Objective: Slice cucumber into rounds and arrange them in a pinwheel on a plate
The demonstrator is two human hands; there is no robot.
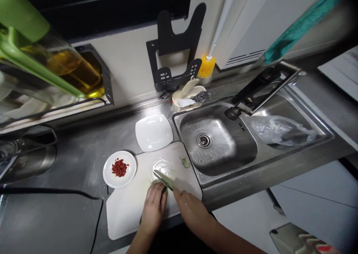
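Observation:
On the white cutting board (125, 209), my left hand (153, 206) is closed over a dark green cucumber (164, 190), most of which is hidden under the fingers. My right hand (192, 210) grips the handle of a kitchen knife (161, 177). Its blade points up and left across the board, right beside the left fingertips and the cucumber's end. Bits of green cling along the blade. Thin curled green strips (184, 162) lie near the board's right edge, and wet patches shine around the blade tip.
A small white plate with red dried berries (119, 168) overlaps the board's left side. Behind the board sits a square white plate (154, 132). To the right are a steel sink (207, 164), a faucet (233, 112) and a plastic bag (279, 129). An oil bottle (75, 67) stands upper left.

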